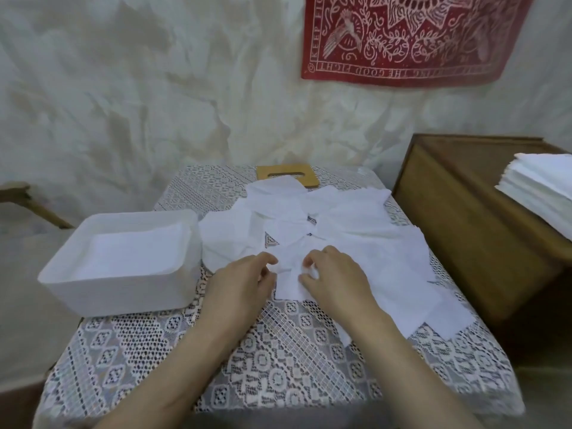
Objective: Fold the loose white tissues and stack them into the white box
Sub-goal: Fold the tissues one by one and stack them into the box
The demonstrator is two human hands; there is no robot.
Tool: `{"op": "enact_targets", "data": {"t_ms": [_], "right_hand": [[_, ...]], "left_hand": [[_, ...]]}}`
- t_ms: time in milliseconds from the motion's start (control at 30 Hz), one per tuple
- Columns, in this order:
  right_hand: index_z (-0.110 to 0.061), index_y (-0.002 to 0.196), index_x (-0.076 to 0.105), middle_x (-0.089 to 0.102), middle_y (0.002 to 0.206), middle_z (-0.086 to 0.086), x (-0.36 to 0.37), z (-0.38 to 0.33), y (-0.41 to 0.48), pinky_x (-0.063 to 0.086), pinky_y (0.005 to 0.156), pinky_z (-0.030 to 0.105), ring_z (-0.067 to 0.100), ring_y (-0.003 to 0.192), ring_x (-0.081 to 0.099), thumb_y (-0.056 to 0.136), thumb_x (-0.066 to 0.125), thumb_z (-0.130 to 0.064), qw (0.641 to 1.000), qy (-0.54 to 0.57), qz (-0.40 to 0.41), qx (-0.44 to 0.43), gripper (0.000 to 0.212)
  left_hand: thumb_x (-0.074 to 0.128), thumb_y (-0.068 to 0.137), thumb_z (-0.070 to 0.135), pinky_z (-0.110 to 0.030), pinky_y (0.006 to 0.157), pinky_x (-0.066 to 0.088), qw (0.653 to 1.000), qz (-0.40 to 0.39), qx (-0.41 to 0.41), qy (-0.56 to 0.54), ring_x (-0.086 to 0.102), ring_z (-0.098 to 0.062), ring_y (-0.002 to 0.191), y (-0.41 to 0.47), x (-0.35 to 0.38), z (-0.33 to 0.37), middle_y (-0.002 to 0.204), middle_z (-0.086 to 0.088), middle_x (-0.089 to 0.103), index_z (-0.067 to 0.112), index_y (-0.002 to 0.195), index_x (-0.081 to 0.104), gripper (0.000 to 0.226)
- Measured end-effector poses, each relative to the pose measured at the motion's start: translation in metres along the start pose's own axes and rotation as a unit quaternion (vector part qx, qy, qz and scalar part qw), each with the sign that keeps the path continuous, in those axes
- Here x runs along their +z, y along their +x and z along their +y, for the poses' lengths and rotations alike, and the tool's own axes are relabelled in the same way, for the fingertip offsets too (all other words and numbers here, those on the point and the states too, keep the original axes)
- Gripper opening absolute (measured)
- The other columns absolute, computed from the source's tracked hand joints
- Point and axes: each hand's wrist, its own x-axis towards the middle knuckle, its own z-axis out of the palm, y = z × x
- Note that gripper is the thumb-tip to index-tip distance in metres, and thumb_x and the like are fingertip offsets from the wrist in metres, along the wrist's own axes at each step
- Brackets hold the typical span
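Crumpled white wall; red patterned hanging upper right; wooden cabinet right.

You see the red hanging cut by the top edge, the sheet stack cut at right, the wooden lid half under tissues. Your left hand's grip: unreadable.

Home interior: small lace-covered tabletop set against crinkled white wall; red printed bandana hangs on wall; plain wooden cabinet stands just beside tabletop, right; wooden furniture piece at left edge.
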Motion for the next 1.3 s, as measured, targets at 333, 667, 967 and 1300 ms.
{"op": "enact_targets", "data": {"t_ms": [333,667,967,1300], "right_hand": [[-0.020,0.096,0.063,0.056,0.096,-0.001,0.006,-0.007,-0.001,0.052,0.070,0.040,0.023,0.085,0.056,0.097,0.049,-0.026,0.998,-0.006,0.054,-0.010,0.015],[-0.027,0.093,0.060,0.059,0.087,-0.009,-0.001,-0.033,-0.017,0.049,0.068,0.034,0.014,0.081,0.056,0.098,0.052,-0.030,0.991,0.089,0.073,-0.066,0.010],[-0.030,0.092,0.066,0.064,0.086,-0.011,-0.004,-0.033,-0.022,0.052,0.075,0.033,0.009,0.081,0.059,0.097,0.059,-0.032,0.990,0.117,0.023,-0.071,0.009],[-0.030,0.092,0.068,0.066,0.084,-0.012,-0.010,-0.032,-0.030,0.053,0.077,0.035,0.007,0.080,0.060,0.096,0.061,-0.034,0.988,0.137,-0.011,-0.065,0.009]], "left_hand": [[0.059,0.101,0.036,-0.029,0.069,0.046,1.000,-0.004,0.000,-0.019,0.066,-0.007,0.090,-0.008,-0.004,-0.006,0.104,0.016,0.073,0.034,0.122,0.067,0.023],[0.062,0.099,0.042,-0.023,0.069,0.047,0.996,0.001,-0.036,-0.084,0.065,0.001,0.081,-0.019,-0.010,-0.014,0.092,0.025,0.066,0.041,0.128,0.061,0.029],[0.064,0.100,0.033,-0.015,0.067,0.043,0.993,-0.007,-0.007,-0.114,0.062,0.010,0.073,-0.014,-0.006,-0.013,0.095,0.028,0.068,0.048,0.136,0.058,0.039],[0.065,0.097,0.030,-0.029,0.067,0.049,0.995,-0.005,0.007,-0.099,0.061,0.002,0.072,-0.016,-0.003,-0.010,0.084,0.020,0.072,0.038,0.099,0.074,0.012]]}}
